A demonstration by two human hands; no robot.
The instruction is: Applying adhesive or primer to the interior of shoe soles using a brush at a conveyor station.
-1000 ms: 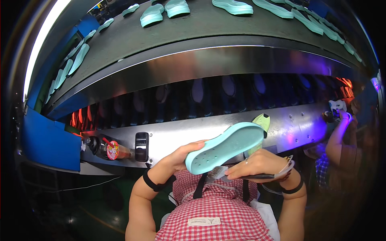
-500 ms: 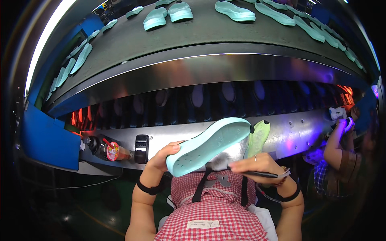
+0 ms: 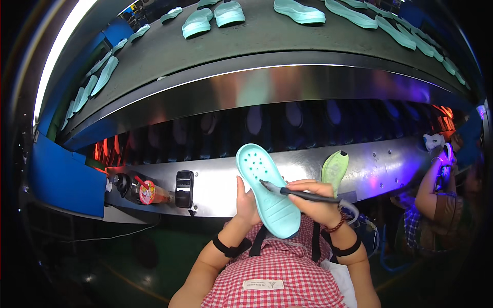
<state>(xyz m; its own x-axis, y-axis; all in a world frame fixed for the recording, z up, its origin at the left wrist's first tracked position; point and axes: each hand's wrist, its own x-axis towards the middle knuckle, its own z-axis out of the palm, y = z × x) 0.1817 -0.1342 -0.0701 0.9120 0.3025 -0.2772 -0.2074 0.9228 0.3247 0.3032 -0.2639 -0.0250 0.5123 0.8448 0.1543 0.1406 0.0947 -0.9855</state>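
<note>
Far side, left to right: dark conveyor belt [image 3: 246, 41], carrying scattered teal soles [image 3: 196, 23].

Drink bottle [image 3: 134, 190], one. Dark cap, red straw, round sticker; at the left of the counter [image 3: 218, 192].

Black oblong device [image 3: 184, 189], one. On the counter, just right of the bottle.

Left hand [image 3: 247, 208], bare. Under the left edge of the shoe sole, thumb raised along that edge; fingers hidden beneath, so how tightly they close cannot be told. Advice: a steady palm below, thumb clear of the upper face.

Shoe sole [image 3: 280, 213], teal. Raised over the near edge of the counter, perforated end pointing far and left, ridged end near. Judged handling: best kept level and well backed from below, as light pressure could tip the narrow middle.

Brush [image 3: 308, 195], slim, black-handled. Dark tip at the sole's upper face, just near of the holes. Step in hand, as judged: brushing that face. Good practice: low angle, even strokes, lighter touch beside the perforations, edges included, no skipped patches.

Right hand [image 3: 321, 206], bare. Thumb and fingers pinching the handle; pale tube [image 3: 352, 211] curving behind, best held off the work.

Yellow-green sole [image 3: 335, 170], one. On the counter, right of the teal one.

Co-worker's arm [image 3: 427, 190], far right, well apart.
</note>
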